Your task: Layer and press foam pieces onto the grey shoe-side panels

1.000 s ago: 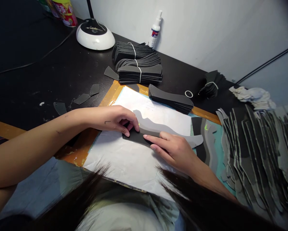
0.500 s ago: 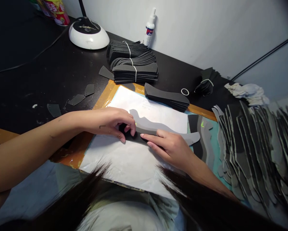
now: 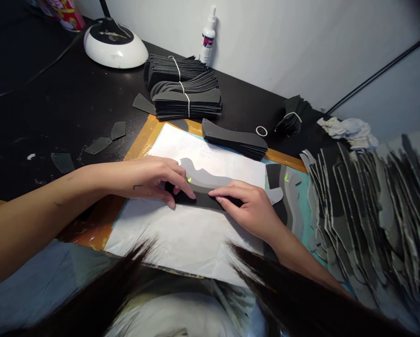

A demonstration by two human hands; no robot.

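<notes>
A person's left hand (image 3: 150,180) curls its fingers (image 3: 183,187) over the edge of a curved grey foam strip (image 3: 204,179) stacked on a black foam strip (image 3: 199,200), as the right hand (image 3: 248,208) presses flat, ungripping, beside them on a white paper sheet (image 3: 181,229).

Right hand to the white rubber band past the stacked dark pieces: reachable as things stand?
Likely yes. The right hand would have to lift off the dark cut piece it presses on. The rubber band lies just beyond the stacked dark pieces, whose end sits near the path, but the hand looks able to pass over or around them.
</notes>
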